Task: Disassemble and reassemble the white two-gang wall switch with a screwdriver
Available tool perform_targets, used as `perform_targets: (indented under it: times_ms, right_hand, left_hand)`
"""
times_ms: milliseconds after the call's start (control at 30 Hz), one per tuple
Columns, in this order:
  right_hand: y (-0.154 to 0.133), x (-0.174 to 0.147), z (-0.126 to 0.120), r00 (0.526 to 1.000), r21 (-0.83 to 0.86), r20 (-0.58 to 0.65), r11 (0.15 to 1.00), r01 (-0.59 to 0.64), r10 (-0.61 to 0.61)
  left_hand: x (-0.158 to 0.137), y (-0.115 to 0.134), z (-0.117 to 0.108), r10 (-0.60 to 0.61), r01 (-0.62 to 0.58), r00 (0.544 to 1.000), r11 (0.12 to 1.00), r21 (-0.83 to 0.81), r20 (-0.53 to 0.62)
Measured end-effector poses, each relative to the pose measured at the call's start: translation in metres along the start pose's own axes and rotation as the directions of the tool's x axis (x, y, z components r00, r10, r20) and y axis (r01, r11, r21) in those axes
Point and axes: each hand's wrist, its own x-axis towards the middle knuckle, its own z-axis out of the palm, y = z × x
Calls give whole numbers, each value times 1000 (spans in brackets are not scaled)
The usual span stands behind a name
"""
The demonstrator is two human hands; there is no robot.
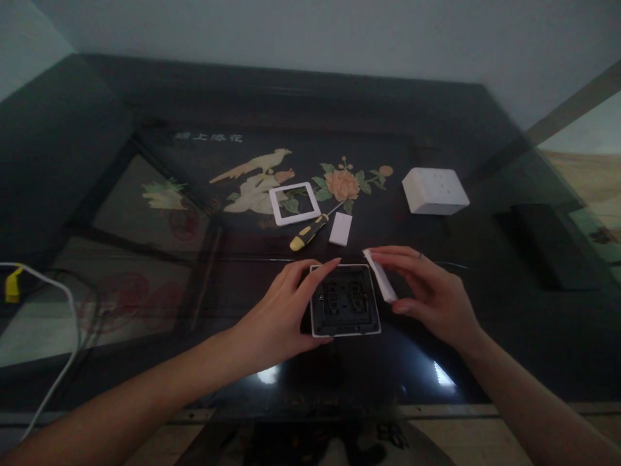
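My left hand (291, 301) grips the left side of a square wall switch base (345, 310), with fingers along its top edge and the thumb side at the bottom. Its black inner face, with two slotted mounts, points up at me inside a thin white rim. Just right of it, my right hand (431, 288) pinches a white switch rocker plate (382, 277) between thumb and fingers, tilted and held by its edges. Above the base lie a second, smaller white rocker plate (340, 229), a yellow and black screwdriver (310, 233) and a white square frame (276, 207).
A white box (435, 191) with small holes on top stands at the right. A dark flat object (548, 246) lies farther right. At the left runs a white cable (72, 317) with a yellow tag (13, 285). The glossy dark table (242, 388) carries bird and flower pictures.
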Motion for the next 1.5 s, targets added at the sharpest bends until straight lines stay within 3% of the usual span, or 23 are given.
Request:
perform_targets:
  times_ms: [233, 400, 700, 1500]
  right_hand:
    - [-1, -2, 13, 994, 255, 41, 961, -110, 103]
    - [3, -3, 21, 992, 254, 74, 960, -120, 104]
    - [12, -3, 27, 988, 93, 141, 993, -75, 61]
    - [-4, -4, 24, 984, -173, 161, 979, 111, -83]
  left_hand:
    - [2, 7, -9, 42, -112, 979, 927, -357, -198]
    - [1, 7, -3, 18, -149, 968, 846, -513, -251]
    - [3, 7, -2, -38, -84, 979, 821, -564, -201]
    - [0, 10, -3, -28, -127, 980, 676, -725, -197]
